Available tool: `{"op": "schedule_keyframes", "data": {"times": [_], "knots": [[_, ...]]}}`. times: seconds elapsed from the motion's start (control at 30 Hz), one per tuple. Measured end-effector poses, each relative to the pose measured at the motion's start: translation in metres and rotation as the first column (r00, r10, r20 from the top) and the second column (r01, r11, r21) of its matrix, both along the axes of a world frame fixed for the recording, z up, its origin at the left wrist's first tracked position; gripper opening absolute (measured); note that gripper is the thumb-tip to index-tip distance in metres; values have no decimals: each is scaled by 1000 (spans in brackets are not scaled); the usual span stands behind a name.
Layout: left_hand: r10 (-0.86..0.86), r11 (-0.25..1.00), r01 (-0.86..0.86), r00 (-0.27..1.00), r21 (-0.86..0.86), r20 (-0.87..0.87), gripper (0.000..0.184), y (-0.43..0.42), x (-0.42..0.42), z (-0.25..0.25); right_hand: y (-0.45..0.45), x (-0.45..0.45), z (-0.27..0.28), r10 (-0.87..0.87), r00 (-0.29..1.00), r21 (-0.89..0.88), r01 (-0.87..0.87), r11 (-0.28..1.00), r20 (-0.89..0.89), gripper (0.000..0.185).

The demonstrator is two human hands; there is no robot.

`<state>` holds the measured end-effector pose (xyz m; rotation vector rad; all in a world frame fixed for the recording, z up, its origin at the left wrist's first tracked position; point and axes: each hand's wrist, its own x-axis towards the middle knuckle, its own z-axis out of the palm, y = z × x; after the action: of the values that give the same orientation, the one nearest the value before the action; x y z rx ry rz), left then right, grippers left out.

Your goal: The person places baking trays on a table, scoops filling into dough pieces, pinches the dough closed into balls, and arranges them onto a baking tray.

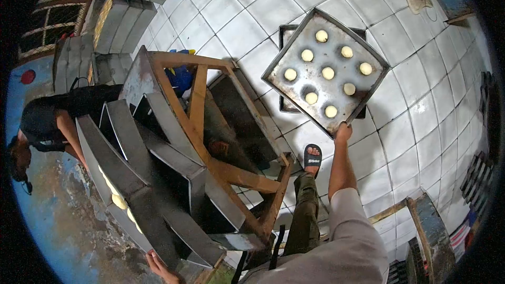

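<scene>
My right hand [343, 132] grips the near corner of a square metal baking tray [310, 97] that holds several round pale dough balls [327, 73], spaced apart. Beneath this tray another dark tray [288, 106] shows at the edges, turned at an angle to it. At the lower left, my left hand [161, 269] has its fingers at the corner of another baking tray [131, 231]. Pale dough pieces [119, 201] show along that tray, partly covered by the dark metal trays [113, 152] stacked over it.
A co-worker in dark clothing [44, 121] bends at the left, one arm reaching toward the stacked trays. A wooden frame [200, 100] stands beside the stack. White tiles [415, 126] cover the floor, with my sandalled foot [312, 159] near the tray. More metal trays [123, 23] stand at the upper left.
</scene>
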<state>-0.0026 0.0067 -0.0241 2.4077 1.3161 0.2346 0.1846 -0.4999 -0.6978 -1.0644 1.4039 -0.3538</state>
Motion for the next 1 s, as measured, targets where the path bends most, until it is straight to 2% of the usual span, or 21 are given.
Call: {"op": "schedule_keyframes", "data": {"times": [0.03, 0.07, 0.1, 0.13, 0.17, 0.23, 0.27, 0.33, 0.4, 0.43, 0.47, 0.5, 0.53, 0.6, 0.7, 0.8, 0.87, 0.9, 0.93, 0.97, 1.0], "knots": [[-12, 990, 32, 990, -137, 143, 60, 11, -11, -2, -7, 0, -5, 110, 964, 17, -109, 994, -242, 37], [-2, 960, 81, 958, -267, 286, 67, 19, -23, -5, -15, -2, -8, 114, 965, 13, -114, 993, -236, 37], [6, 960, 76, 957, -270, 291, 67, 8, -14, -5, -22, -4, -1, 303, 899, 90, -290, 953, -315, 38], [-99, 993, 110, 978, -48, 185, 38, -17, 15, -7, -26, -8, 8, 479, 792, 178, -446, 877, -377, 39], [-176, 972, 164, 983, 168, 56, 28, -37, 37, -10, -27, -11, 18, 482, 791, 169, -453, 875, -378, 39], [-192, 976, 181, 977, 122, 90, 26, -47, 49, -10, -29, -17, 43, 609, 547, 36, -726, 686, -574, 51], [-207, 976, 196, 971, 97, 118, 23, -52, 51, -5, -29, -23, 59, 615, 542, 25, -739, 674, -573, 51], [-108, 994, 104, 989, 44, 100, 18, -83, 71, 6, -25, -32, 86, 569, 566, -194, -790, 582, -597, 51], [-149, 988, 156, 963, -15, 225, 15, -57, 49, -6, -20, -26, 107, 610, 697, -366, -717, 593, -376, 41], [-171, 981, 187, 958, -53, 231, 15, -61, 54, 4, -5, -8, 171, 635, 690, -428, -719, 547, -348, 35], [-194, 970, 222, 952, -97, 238, 14, -66, 57, 11, 4, -6, 189, 686, 699, -820, -504, 271, -203, 28], [-196, 960, 246, 932, -135, 304, 13, -63, 57, 13, 25, 17, 232, 681, 733, -655, -511, 557, 7, 25], [-206, 943, 287, 903, -170, 378, 13, -55, 58, 12, 51, 41, 305, 606, 773, -403, -502, 765, 189, 24], [-168, 909, 314, 879, -275, 446, 8, -45, 48, 12, 93, 51, 430, 691, 674, -453, -546, 705, 264, 22], [-114, 815, 402, 817, -417, 565, 4, -37, 29, 13, 176, 39, 599, 779, 568, -665, -477, 575, 265, 22], [141, 559, 514, 713, -650, 686, 3, -18, 19, 21, 263, 5, 712, 969, 216, -821, -527, 218, 119, 18], [189, 426, 571, 702, -701, 687, 3, 9, 1, 32, 318, -18, 734, 991, -15, -856, -503, -120, -130, 21], [164, 409, 603, 689, -685, 705, 4, 22, -8, 40, 342, -30, 732, 949, -104, -844, -436, -311, -296, 26], [137, 399, 651, 654, -646, 744, 4, 38, -10, 46, 368, -40, 752, 791, -162, -717, -347, -605, -590, 30], [101, 429, 689, 606, -584, 789, 4, 52, -21, 52, 385, -52, 741, 617, -122, -561, -307, -768, -778, 41], [104, 416, 691, 610, -592, 785, 4, 68, -26, 62, 399, -57, 733, 549, -94, -512, -257, -820, -831, 44]]}}
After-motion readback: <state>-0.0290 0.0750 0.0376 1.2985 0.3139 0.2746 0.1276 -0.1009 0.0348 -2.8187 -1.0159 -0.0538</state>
